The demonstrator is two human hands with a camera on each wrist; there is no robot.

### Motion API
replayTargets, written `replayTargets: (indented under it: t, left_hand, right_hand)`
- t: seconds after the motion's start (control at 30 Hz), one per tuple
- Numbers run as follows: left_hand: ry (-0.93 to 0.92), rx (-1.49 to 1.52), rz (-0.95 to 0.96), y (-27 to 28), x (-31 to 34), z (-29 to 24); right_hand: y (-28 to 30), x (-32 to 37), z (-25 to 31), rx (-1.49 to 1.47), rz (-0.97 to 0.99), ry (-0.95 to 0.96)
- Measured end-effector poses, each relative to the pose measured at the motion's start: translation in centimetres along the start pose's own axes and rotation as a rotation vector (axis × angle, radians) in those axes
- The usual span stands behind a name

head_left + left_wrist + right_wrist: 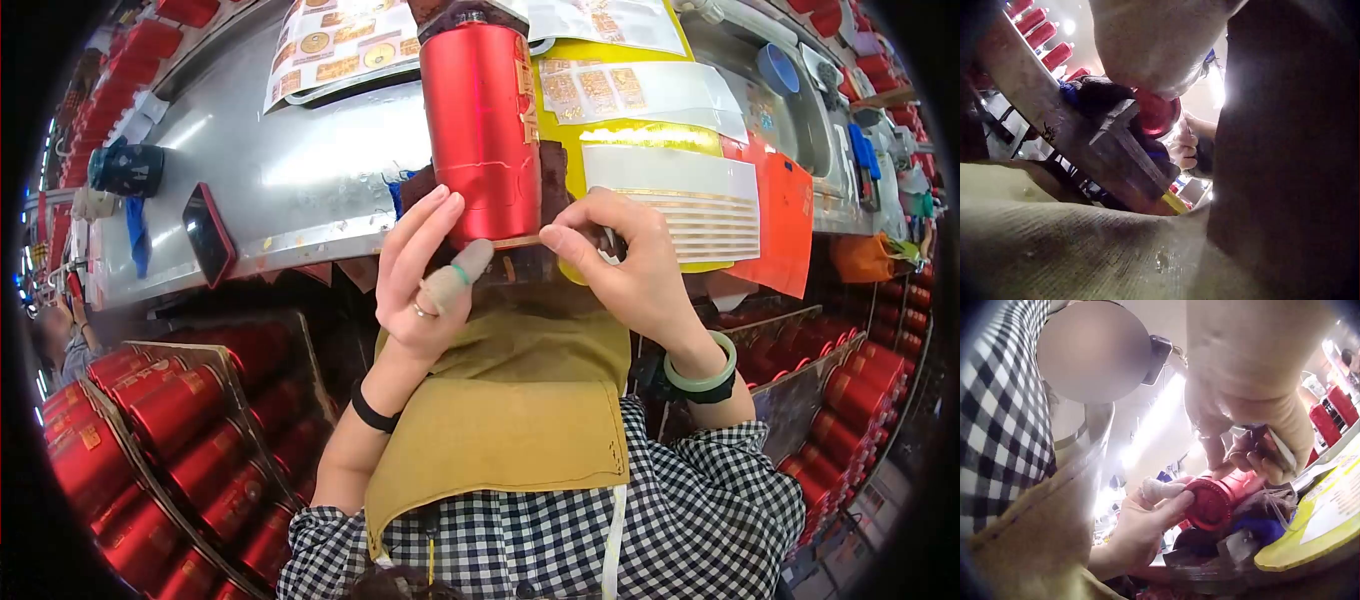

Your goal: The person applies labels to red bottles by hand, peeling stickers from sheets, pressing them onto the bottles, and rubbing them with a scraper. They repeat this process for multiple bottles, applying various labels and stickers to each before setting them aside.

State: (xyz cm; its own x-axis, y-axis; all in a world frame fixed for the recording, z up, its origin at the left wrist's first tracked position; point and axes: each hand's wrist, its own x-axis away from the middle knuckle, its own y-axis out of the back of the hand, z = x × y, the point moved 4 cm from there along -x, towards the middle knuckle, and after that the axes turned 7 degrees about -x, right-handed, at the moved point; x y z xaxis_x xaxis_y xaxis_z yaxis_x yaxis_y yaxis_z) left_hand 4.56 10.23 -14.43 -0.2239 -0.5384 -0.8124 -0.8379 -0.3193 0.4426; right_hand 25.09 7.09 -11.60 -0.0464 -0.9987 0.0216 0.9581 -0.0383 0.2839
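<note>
A glossy red metal bottle [475, 120] lies on a dark cloth [552, 170] at the bench edge, its base toward the person. At the base's left side, the left hand [420, 285] holds it, with fingers along the side and a pale cloth finger cot [452, 288] with a green band at the rim. The round base [1207, 505] shows in the right wrist view. Beside the base, the right hand [635, 260] has thumb and forefinger close to the rim. Its curled fingers hold a small flat piece [1284, 450] with a pale edge; I cannot tell its kind.
To the right, a yellow board [640, 50] carries gold sticker sheets and a gold-striped white sheet [690, 200]. Red paper [785, 225] overhangs the edge. A phone [208, 235] lies left. Racks of red bottles [175, 410] flank the person on both sides.
</note>
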Motion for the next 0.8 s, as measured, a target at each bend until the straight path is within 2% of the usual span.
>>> replayTargets:
  t: [0.03,0.1,0.13,0.23,0.27,0.33,0.37,0.4,0.47,0.53,0.6,0.63,0.67,0.73,0.77,0.8]
  left_hand:
    - [-0.001,0.000,-0.001,0.1,-0.4,0.0]
    - [-0.195,-0.013,0.100,0.1,-1.3,-0.9]
    - [-0.195,-0.015,0.100,0.0,-1.2,-0.8]
    - [0.054,0.047,0.007,-0.5,-0.2,0.3]
    - [0.053,0.051,0.011,-0.6,0.3,0.2]
    - [0.370,0.246,-0.032,-0.5,1.3,1.3]
    - [0.182,0.125,0.006,-0.3,0.7,0.9]
    - [0.183,0.123,0.006,-0.2,0.7,1.1]
    - [-0.076,-0.040,-0.049,0.1,0.6,0.2]
    - [-0.102,-0.054,-0.041,0.2,-0.4,-0.6]
    - [-0.044,0.034,0.093,-0.3,-0.9,-1.0]
    - [-0.130,0.037,0.037,-0.6,-0.7,-0.2]
    - [-0.133,0.038,0.037,-0.7,0.1,0.1]
    - [0.150,0.139,0.013,-0.7,1.2,1.2]
    - [0.302,0.300,-0.022,-0.9,1.6,1.5]
    - [0.302,0.300,-0.022,-0.9,1.8,1.3]
  right_hand:
    - [0.0,0.0,-0.1,0.000,-0.001,0.001]
    - [0.0,0.0,-0.1,-0.002,-0.001,0.007]
    - [-0.1,-0.1,0.0,-0.003,0.000,0.008]
    - [0.0,-0.1,0.1,-0.005,0.005,-0.002]
    - [0.0,-0.1,0.1,-0.016,0.002,0.013]
    - [0.0,-0.1,0.1,-0.028,0.002,0.025]
    - [0.0,-0.2,0.1,-0.019,0.007,0.014]
    - [-0.1,-0.2,0.1,-0.010,0.013,0.003]
    - [-0.1,-0.2,0.0,-0.013,0.010,-0.002]
    - [-0.1,-0.2,-0.2,-0.019,0.005,-0.009]
    - [-0.1,-0.2,-0.3,-0.028,0.004,0.004]
    - [-0.1,-0.2,-0.3,-0.029,0.004,0.003]
    - [0.0,-0.2,-0.3,-0.027,0.000,-0.012]
    - [0.1,-0.2,-0.4,-0.026,-0.006,-0.032]
    - [0.0,-0.2,-0.4,-0.022,0.001,-0.025]
    - [0.0,-0.2,-0.3,-0.017,0.011,-0.016]
